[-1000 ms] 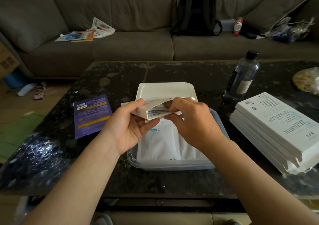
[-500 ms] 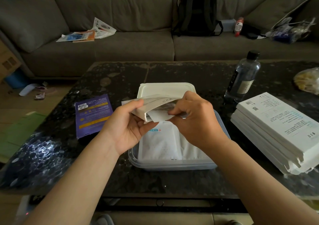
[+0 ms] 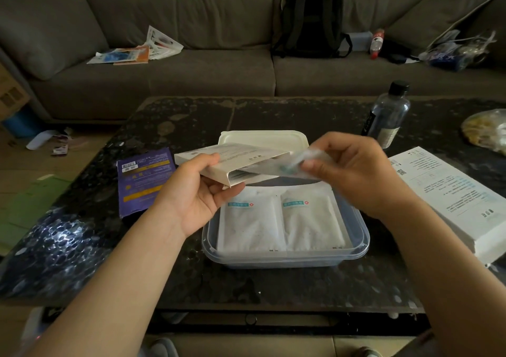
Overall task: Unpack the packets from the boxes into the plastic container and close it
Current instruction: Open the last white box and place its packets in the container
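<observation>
Here, left hand [image 3: 202, 192] gripping box [image 3: 232, 162], print unreadable

Both forearms are bare to the frame's near edge, with no sleeves showing. The left hand [image 3: 198, 192] and right hand [image 3: 356, 173] are bare too, the right one motion-blurred.

We can't read any text outright. Two packets [image 3: 282, 219] in the container [image 3: 358, 244] each carry a teal label strip with a red cross, lettering too small. The purple pouch [image 3: 143, 181] has a barcode and yellow bands. The stacked boxes [image 3: 449, 195] show fine print and a QR code, illegible.
</observation>
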A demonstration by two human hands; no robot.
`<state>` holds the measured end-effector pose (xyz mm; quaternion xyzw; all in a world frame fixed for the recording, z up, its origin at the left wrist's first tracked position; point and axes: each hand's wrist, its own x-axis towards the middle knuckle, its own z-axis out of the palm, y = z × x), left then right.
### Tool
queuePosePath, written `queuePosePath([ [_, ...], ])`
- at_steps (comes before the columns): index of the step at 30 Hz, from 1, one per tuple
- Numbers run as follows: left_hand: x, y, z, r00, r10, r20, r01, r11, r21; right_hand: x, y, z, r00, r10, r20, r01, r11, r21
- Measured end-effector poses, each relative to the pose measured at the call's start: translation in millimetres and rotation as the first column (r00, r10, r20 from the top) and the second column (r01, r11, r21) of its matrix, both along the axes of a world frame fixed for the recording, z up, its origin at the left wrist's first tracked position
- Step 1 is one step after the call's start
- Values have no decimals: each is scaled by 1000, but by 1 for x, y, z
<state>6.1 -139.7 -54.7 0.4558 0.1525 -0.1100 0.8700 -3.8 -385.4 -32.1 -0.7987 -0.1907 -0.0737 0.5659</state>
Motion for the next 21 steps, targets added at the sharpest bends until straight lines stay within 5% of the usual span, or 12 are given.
queuePosePath([
  [8,2,1,-3,988,137,69,-142,987,77,5,-13,0,949,-266,-169,308,900,310],
  [14,1,0,-5,981,178,77,-185,979,86,12,-26,-9,955,-271,-119,261,960,-100],
  [21,-1,-10,-8,988,140,71,-148,983,114,37,-20,-27,963,-233,-133,115,809,-577],
])
